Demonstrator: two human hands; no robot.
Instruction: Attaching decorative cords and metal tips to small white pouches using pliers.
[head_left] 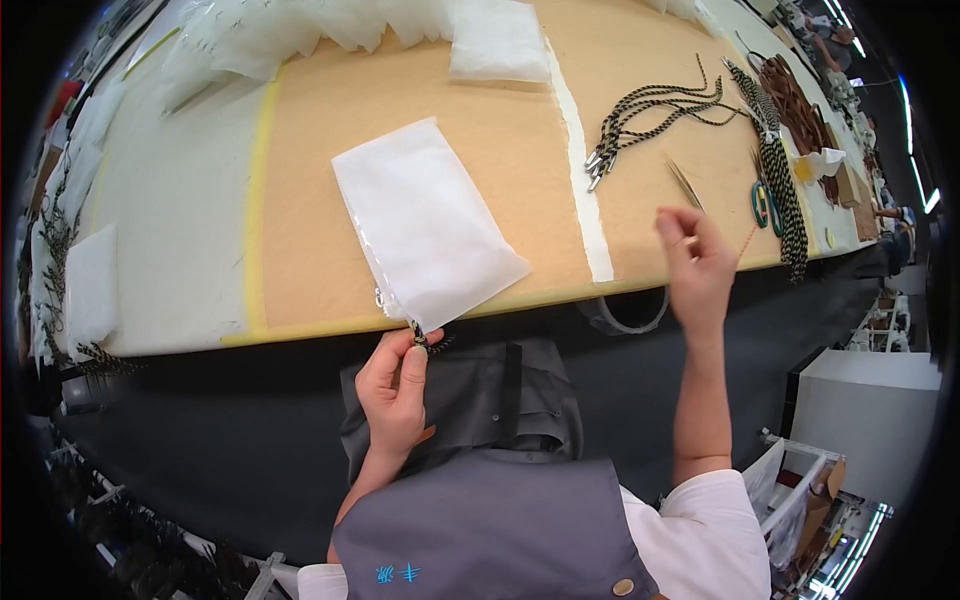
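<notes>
Left hand pinching cord end (under white pouch), right hand raised

A long worktable topped in tan and pale sheets — yellow tape along its edges. Dark floor below; a white cabinet stands right, ceiling lights beyond.

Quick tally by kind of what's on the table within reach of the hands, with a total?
White pouches: 2, one by the left hand at, one at the far edge
Bundles of black-and-tan cord: 2, and
Green rings: 1
Total: 5
The right hand pinches something too thin to identify.
</notes>
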